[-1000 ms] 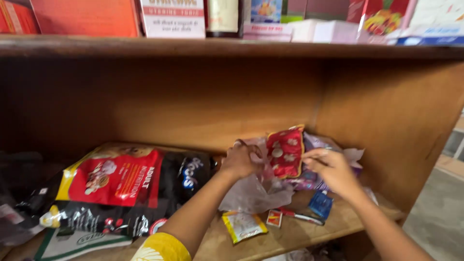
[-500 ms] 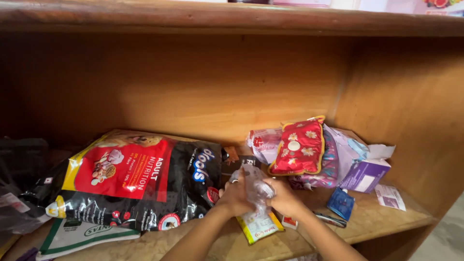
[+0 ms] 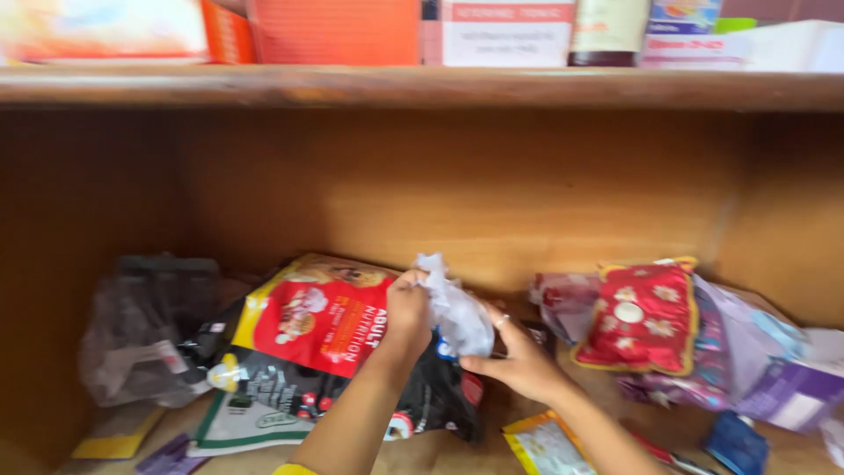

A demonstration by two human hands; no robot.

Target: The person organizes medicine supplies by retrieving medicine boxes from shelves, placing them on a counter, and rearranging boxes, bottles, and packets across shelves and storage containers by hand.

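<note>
You are looking into a wooden shelf (image 3: 440, 202) with a second board above it that carries boxes (image 3: 334, 26) and a bottle (image 3: 607, 31). On the lower board, to the left, lies a big red bag (image 3: 316, 317) with a dog pictured on it, resting on top of a black bag (image 3: 431, 400) and a green-and-white bag (image 3: 237, 422). Further left sits a dark plastic-wrapped bundle (image 3: 149, 325). To the right stands a red pouch with a yellow edge (image 3: 642, 317), leaning against purple packets (image 3: 747, 352). A small yellow packet (image 3: 541, 444) lies near the front edge.

In the middle, above the black bag, you hold a crumpled clear plastic bag (image 3: 457, 312) between both hands. Your left hand (image 3: 406, 308) has its fingers curled tight, pinching the top of the plastic bag. Your right hand (image 3: 519, 356) cups the lower side of it, fingers bent around the plastic with the thumb pressed under it; a ring shows on one finger.
</note>
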